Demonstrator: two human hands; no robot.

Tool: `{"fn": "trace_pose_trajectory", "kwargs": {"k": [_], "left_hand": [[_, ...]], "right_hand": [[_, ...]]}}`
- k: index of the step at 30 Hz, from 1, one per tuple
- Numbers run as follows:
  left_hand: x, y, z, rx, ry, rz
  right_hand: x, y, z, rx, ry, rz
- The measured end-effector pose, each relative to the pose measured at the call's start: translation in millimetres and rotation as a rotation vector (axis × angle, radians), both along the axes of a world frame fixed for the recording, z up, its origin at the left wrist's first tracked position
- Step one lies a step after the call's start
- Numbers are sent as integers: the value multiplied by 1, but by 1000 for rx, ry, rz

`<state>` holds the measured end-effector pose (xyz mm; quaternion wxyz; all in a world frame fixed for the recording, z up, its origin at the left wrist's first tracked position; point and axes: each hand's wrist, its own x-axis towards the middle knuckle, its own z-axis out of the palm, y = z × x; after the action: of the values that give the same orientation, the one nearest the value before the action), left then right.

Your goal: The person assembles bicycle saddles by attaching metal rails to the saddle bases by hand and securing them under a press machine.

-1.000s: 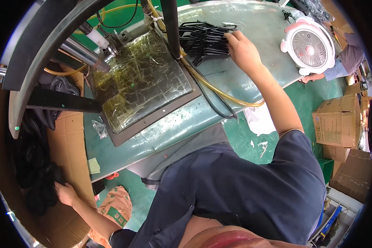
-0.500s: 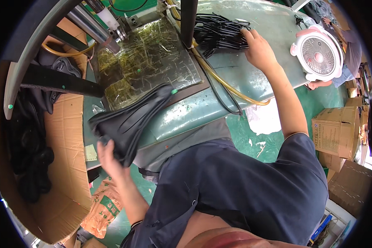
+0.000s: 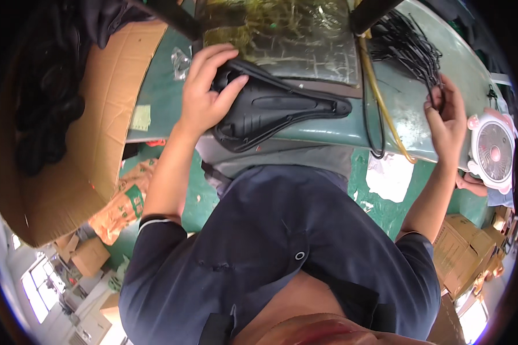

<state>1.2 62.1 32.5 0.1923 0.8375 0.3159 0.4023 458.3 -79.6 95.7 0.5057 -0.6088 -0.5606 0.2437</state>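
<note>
A black bicycle saddle [image 3: 276, 106] lies with its hollow underside up at the table's front edge, its narrow nose toward the right. My left hand [image 3: 208, 95] grips its wide end, thumb inside the rim and fingers over the far side. Over to the right, a bundle of thin black bent rods [image 3: 406, 46] rests on the table. My right hand [image 3: 448, 121] is closed around the looped near end of a black rod at the edge of this bundle; whether it holds one or more I cannot tell.
Behind the saddle lies a tape-covered plate [image 3: 311, 43] between dark machine posts. A yellow hose [image 3: 383, 103] and a black cable hang over the table edge. Left stands a cardboard box [image 3: 112, 103] with black saddles; at the right are a pink-white fan [image 3: 493, 150] and a person's hand.
The saddle has come down from a tilted, raised position to the table edge, nose now rightward. My right hand has shifted to the near end of the rods. The whole view has turned.
</note>
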Motion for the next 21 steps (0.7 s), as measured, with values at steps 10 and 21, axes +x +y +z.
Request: {"fn": "trace_pose_trajectory", "kwargs": {"k": [10, 21], "left_hand": [[47, -29, 2, -212, -411, 199], [34, -30, -33, -453, -634, 154]], "right_hand": [[-163, 19, -32, -21, -147, 464], [-184, 24, -41, 114, -292, 408]]}}
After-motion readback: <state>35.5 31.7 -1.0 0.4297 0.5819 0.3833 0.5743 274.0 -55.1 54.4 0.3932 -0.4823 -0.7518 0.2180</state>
